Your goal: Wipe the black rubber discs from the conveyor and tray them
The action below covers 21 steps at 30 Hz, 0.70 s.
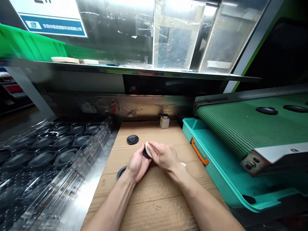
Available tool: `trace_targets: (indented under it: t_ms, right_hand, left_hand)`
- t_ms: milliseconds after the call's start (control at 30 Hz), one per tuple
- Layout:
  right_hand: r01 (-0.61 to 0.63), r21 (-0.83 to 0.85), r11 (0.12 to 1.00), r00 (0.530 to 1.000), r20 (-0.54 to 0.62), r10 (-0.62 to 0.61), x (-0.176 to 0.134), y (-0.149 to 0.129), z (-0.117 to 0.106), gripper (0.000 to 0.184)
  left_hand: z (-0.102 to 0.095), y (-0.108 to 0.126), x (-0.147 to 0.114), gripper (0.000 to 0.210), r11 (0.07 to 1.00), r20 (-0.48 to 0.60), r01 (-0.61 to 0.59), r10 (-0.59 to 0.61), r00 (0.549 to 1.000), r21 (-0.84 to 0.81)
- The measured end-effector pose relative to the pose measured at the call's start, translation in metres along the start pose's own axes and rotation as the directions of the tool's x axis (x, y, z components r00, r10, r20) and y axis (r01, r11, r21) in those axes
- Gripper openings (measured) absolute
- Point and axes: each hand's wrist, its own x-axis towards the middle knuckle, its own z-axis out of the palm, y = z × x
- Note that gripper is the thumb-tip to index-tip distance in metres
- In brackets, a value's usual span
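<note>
My left hand (138,164) is closed round the edge of a black round plastic part (145,153), held tilted above the cardboard. In my right hand (165,156) is a small cream-coloured pad (147,147), pinched in the fingers and touching the part's face. Much of the part is hidden by my fingers. Another black round part (132,139) lies flat beyond my left hand. A third black part (121,172) is partly covered by my left wrist. A small white object (183,164) peeks out beside my right wrist.
Cardboard (158,205) covers the bench; a small bottle (164,122) stands at its far end. Stacked clear trays (64,157) of black parts are on the left. A teal bin (216,175) sits right, below a green conveyor (231,125) carrying black parts. A metal shelf (144,71) crosses above.
</note>
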Motion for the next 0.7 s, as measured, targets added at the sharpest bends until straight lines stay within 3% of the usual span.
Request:
trace_targets:
  t_ms: [100, 233, 333, 467, 600, 700]
  right_hand:
    - [-0.031, -0.162, 0.986, 0.997, -0.07, 0.02, 0.0, -0.003, 0.005, 0.037]
    - [0.019, -0.162, 0.987, 1.0, -0.017, -0.022, -0.001, -0.003, 0.009, 0.037]
    - [-0.077, -0.195, 0.978, 0.996, -0.069, 0.065, 0.001, -0.006, 0.011, 0.039]
    - [-0.064, -0.241, 0.968, 0.997, -0.064, 0.05, 0.003, -0.014, 0.016, 0.038]
    - [-0.216, -0.343, 0.914, 0.976, -0.101, 0.193, 0.001, -0.022, 0.025, 0.041]
    - [-0.179, -0.38, 0.908, 0.984, -0.057, 0.17, -0.001, -0.024, 0.03, 0.046]
  left_hand:
    - [0.0, 0.001, 0.001, 0.034, 1.0, -0.03, 0.004, -0.003, 1.0, 0.013]
    - [-0.002, 0.003, 0.001, 0.033, 1.0, -0.092, -0.015, 0.017, 0.996, 0.02]
    - [-0.001, 0.003, 0.0, 0.034, 0.999, -0.08, -0.023, 0.025, 0.996, 0.028]
    - [0.0, 0.003, 0.0, 0.034, 0.999, -0.113, -0.037, 0.04, 0.993, 0.025]
    - [0.0, 0.004, 0.001, 0.037, 0.999, -0.088, -0.041, 0.043, 0.995, 0.022]
    - [-0.001, 0.005, 0.001, 0.039, 0.999, -0.115, -0.05, 0.051, 0.992, 0.01]
